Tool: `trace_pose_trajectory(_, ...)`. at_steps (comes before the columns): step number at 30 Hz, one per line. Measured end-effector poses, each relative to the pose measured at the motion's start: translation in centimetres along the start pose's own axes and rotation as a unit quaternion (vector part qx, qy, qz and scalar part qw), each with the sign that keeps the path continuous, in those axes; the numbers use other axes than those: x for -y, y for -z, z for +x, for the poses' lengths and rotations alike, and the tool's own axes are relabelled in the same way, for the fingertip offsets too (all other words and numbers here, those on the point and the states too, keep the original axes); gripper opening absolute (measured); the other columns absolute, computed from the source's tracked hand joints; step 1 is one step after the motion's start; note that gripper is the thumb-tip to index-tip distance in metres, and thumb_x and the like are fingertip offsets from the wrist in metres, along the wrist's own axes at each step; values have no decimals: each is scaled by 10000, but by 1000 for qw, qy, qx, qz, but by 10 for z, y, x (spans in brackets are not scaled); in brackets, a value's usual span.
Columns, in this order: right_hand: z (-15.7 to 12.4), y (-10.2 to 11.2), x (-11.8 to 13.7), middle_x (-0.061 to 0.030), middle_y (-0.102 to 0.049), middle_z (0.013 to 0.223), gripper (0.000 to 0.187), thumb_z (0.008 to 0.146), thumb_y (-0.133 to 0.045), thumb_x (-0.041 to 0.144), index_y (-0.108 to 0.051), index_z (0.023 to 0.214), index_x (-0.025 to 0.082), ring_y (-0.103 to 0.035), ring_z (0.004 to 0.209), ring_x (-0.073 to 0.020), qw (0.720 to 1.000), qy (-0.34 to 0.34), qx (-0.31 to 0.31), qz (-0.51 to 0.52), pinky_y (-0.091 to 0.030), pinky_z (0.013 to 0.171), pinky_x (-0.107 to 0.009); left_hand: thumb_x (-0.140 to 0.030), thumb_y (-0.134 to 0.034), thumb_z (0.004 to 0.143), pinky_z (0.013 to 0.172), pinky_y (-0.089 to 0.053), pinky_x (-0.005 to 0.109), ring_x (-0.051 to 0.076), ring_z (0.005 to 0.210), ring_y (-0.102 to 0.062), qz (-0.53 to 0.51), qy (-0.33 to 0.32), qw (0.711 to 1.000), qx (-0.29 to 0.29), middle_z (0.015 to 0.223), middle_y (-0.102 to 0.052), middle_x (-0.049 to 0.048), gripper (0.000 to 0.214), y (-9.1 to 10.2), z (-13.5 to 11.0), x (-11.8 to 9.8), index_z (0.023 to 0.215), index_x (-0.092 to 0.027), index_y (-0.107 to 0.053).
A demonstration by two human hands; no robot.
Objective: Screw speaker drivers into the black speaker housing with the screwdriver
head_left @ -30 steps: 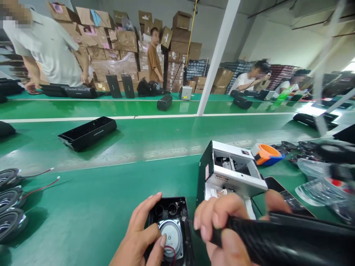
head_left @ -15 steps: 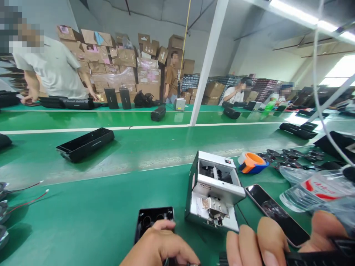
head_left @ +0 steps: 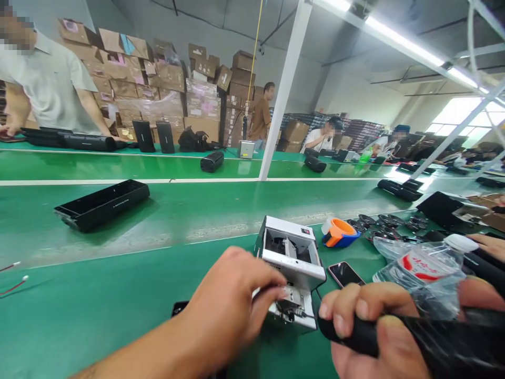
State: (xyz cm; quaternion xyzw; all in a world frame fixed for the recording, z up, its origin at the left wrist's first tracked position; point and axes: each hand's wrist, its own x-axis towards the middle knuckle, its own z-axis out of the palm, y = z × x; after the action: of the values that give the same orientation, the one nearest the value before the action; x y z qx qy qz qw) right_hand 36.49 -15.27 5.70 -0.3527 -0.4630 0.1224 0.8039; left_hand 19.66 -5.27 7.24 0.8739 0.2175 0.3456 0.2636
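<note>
The left hand (head_left: 232, 300) reaches to the front of the small white machine (head_left: 294, 263) on the green table (head_left: 118, 295), its fingertips pinched at the outlet. The right hand (head_left: 379, 331) clenches a black power screwdriver (head_left: 418, 339), just right of the machine

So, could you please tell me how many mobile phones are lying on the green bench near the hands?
1: a mobile phone lies face up just right of the small metal machine. Others may be hidden behind the right hand.
</note>
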Motion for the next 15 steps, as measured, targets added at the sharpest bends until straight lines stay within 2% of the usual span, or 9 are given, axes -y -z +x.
trace_pose_trajectory(1,-1,-7,-2,50,-539,732,155,1065,-745,335,-647,1011,228,-545,564,-134,1000,8,-12,-7,-583,610,-294,-103,-768,973,941,-550,425,209,902,-721,-6,6,1000,-14,944,-800,-53,193,-2,13,3,1038,-283,-791)
trace_pose_trajectory(2,-3,-12,-6,56,-567,773,146,1077,-737,276,-641,1186,262,-567,598,-143,1000,12,-17,-16,-587,655,-311,-71,-790,948,1015,-558,454,232,1010,-732,-8,13,1000,-18,1058,-811,-28,295,-4,24,7,1154,-282,-790)
trace_pose_trajectory(4,-8,-17,-14,67,-610,811,438,1094,-705,180,-505,1456,324,-592,638,-155,999,16,10,-33,-573,710,-324,-24,-827,884,1160,-530,534,291,1247,-678,-2,31,999,-18,1327,-754,50,634,-8,39,16,1449,-260,-665)
trace_pose_trajectory(5,-10,-18,-18,67,-620,803,503,1091,-702,157,-460,1499,325,-598,646,-158,999,17,27,-39,-560,711,-316,-20,-824,875,1214,-500,567,309,1339,-624,2,38,999,-19,1436,-692,87,765,-8,41,20,1558,-242,-562)
trace_pose_trajectory(6,-12,-17,-21,64,-626,797,509,1083,-716,157,-459,1495,311,-601,645,-156,998,13,39,-43,-549,693,-302,-29,-806,886,1252,-471,590,317,1403,-571,6,43,999,-22,1503,-633,113,808,-7,37,23,1606,-227,-495)
trace_pose_trajectory(8,-16,-16,-24,59,-621,790,470,1078,-742,177,-489,1456,294,-592,610,-150,998,-25,50,-43,-550,636,-289,-74,-711,963,1281,-440,627,316,1452,-516,13,55,998,-31,1539,-576,127,626,-2,16,26,1547,-223,-540)
trace_pose_trajectory(11,-25,-18,-16,60,-605,759,537,1080,-760,215,-473,1526,298,-557,519,-141,992,-113,54,-21,-537,510,-264,-193,-598,1042,1224,-465,733,349,1486,-486,27,90,995,-35,1556,-540,109,328,8,-43,28,1348,-294,-657)
trace_pose_trajectory(13,-33,-22,-6,68,-592,742,586,1091,-738,218,-439,1580,344,-542,506,-139,986,-164,29,12,-532,498,-255,-297,-613,1044,1192,-481,779,375,1549,-418,45,129,990,-30,1625,-474,69,290,12,-85,28,1321,-374,-650)
trace_pose_trajectory(15,-37,-25,5,77,-576,735,485,1108,-707,220,-503,1510,397,-529,512,-133,983,-176,-1,41,-541,530,-251,-302,-628,1010,1190,-474,805,391,1614,-328,74,173,982,-30,1709,-372,35,353,12,-121,28,1342,-419,-631)
